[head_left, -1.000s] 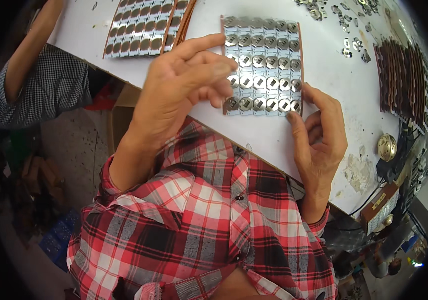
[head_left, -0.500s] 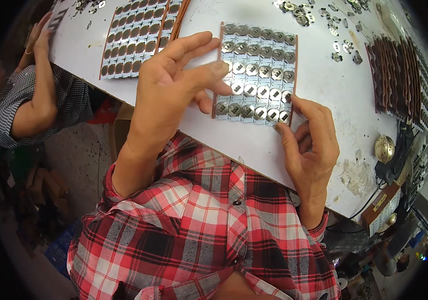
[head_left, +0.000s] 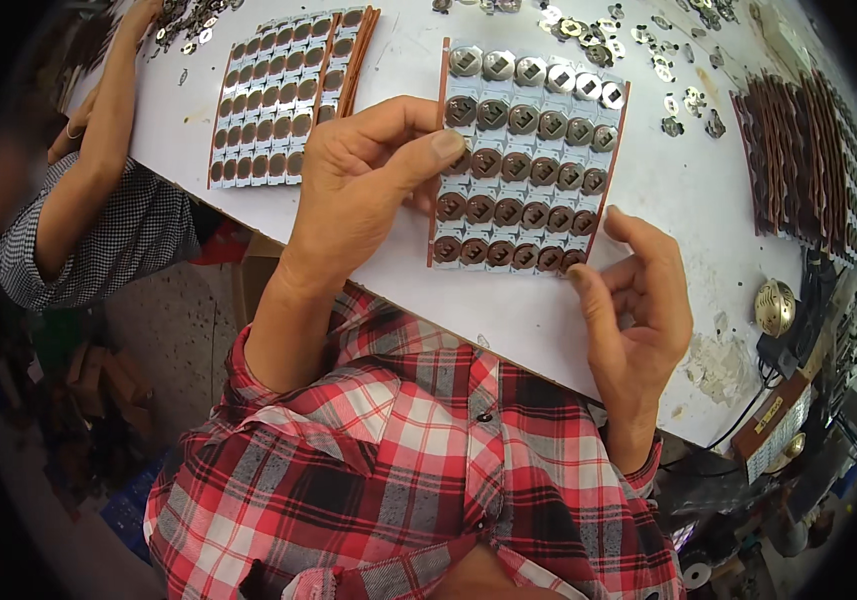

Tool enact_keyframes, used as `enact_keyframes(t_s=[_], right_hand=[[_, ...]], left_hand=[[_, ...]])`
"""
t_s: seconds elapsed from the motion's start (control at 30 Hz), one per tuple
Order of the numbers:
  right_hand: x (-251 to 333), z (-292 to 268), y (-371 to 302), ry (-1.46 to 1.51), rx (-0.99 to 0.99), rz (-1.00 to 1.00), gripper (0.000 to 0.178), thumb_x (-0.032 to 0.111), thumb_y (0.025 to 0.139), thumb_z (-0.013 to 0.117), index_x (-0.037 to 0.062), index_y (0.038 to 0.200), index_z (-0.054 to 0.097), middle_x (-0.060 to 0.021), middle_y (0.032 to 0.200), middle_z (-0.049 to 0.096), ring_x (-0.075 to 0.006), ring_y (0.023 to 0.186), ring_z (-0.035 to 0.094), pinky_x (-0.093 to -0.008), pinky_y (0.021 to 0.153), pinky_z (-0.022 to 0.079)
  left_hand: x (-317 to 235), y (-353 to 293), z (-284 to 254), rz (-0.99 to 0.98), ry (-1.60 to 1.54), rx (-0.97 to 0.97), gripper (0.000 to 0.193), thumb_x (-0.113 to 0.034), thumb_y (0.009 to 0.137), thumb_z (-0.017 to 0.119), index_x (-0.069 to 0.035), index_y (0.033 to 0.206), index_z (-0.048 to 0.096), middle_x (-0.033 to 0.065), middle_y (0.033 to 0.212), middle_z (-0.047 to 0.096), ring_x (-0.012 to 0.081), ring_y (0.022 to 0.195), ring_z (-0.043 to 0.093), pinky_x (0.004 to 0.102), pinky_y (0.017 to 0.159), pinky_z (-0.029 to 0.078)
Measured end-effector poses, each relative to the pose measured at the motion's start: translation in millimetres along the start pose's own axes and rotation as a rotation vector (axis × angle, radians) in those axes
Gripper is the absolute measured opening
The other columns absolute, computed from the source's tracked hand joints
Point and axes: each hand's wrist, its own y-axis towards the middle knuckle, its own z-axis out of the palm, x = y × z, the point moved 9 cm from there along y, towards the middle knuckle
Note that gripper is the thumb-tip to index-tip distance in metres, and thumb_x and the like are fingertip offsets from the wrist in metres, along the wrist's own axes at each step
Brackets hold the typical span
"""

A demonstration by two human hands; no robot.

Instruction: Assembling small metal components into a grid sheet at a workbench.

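Note:
A pale-faced circuit board panel (head_left: pixel 493 157) with reddish-brown edges is raised in front of me, tilted. Rows of round metal battery clips cover its face, the top row catching the light. My left hand (head_left: pixel 368 175) pinches the panel's left edge, thumb on the face and fingers behind it, partly hidden. Beside the lower right corner is my right hand (head_left: pixel 640 320), thumb and forefinger apart. Its thumb tip is at the corner; whether it touches is hard to tell.
More panels with round parts (head_left: pixel 266 105) lie at the left. A row of panels stands on edge (head_left: pixel 798 155) at the right, near a round metal object (head_left: pixel 773 307). Loose metal clips (head_left: pixel 588 38) are scattered at the back. Another person's arm (head_left: pixel 98 170) reaches over the table.
The panel has tilted and come closer, so its clips look darker below and bright along the top row. My right hand's forefinger has come away from the right edge. The other person's arm has reached farther forward.

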Motion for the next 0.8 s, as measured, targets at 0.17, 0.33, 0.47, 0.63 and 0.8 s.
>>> enact_keyframes(t_s=[0.17, 0.33, 0.47, 0.63, 0.8], right_hand=[[-18.2, 0.6, -5.1, 0.226, -0.009, 0.184, 0.043, -0.007, 0.092, 0.07, -0.0051, 0.135, 0.059, -0.01, 0.108, 0.067, -0.0034, 0.071, 0.059, -0.0161, 0.058, 0.045], [-18.9, 3.8, -3.0, 0.211, 0.029, 0.232, 0.041, 0.0, 0.097, 0.069, -0.003, 0.137, 0.059, -0.0056, 0.102, 0.068, -0.0061, 0.082, 0.064, -0.0184, 0.064, 0.046], [-19.4, 6.1, -1.5, 0.215, 0.021, 0.161, 0.039, -0.004, 0.097, 0.068, -0.004, 0.134, 0.06, -0.0044, 0.096, 0.067, -0.0051, 0.077, 0.06, -0.0183, 0.061, 0.045], [-19.7, 5.2, -0.4, 0.209, 0.002, 0.16, 0.038, -0.01, 0.094, 0.067, -0.0055, 0.131, 0.06, -0.0056, 0.09, 0.068, -0.0054, 0.076, 0.063, -0.0176, 0.066, 0.05], [-20.5, 6.7, -1.8, 0.18, 0.006, 0.126, 0.037, -0.005, 0.096, 0.068, -0.0042, 0.132, 0.061, -0.0033, 0.091, 0.068, -0.0037, 0.072, 0.058, -0.0178, 0.058, 0.043]], left_hand=[[1.5, -1.7, 0.3, 0.007, -0.083, 0.011, 0.016, -0.015, 0.099, 0.07, -0.001, 0.105, 0.074, -0.0011, 0.081, 0.071, 0.0025, 0.067, 0.06, 0.0184, 0.059, 0.048], [0.4, -2.1, -0.8, 0.036, -0.076, 0.027, 0.017, -0.015, 0.099, 0.07, 0.0, 0.106, 0.074, -0.0006, 0.082, 0.07, 0.0032, 0.067, 0.06, 0.0185, 0.061, 0.048], [0.7, -2.2, -0.7, 0.076, -0.044, 0.037, 0.018, -0.016, 0.099, 0.07, -0.001, 0.107, 0.075, -0.0014, 0.081, 0.07, 0.0028, 0.067, 0.059, 0.0183, 0.061, 0.048], [0.1, -3.2, -0.7, 0.138, 0.019, 0.046, 0.019, -0.017, 0.099, 0.071, -0.002, 0.109, 0.076, -0.0025, 0.079, 0.069, 0.0023, 0.067, 0.059, 0.0184, 0.061, 0.047], [0.6, -6.7, -1.0, 0.175, -0.005, 0.035, 0.019, -0.017, 0.099, 0.071, -0.001, 0.109, 0.076, -0.0022, 0.078, 0.069, 0.0022, 0.067, 0.059, 0.0182, 0.06, 0.047]])
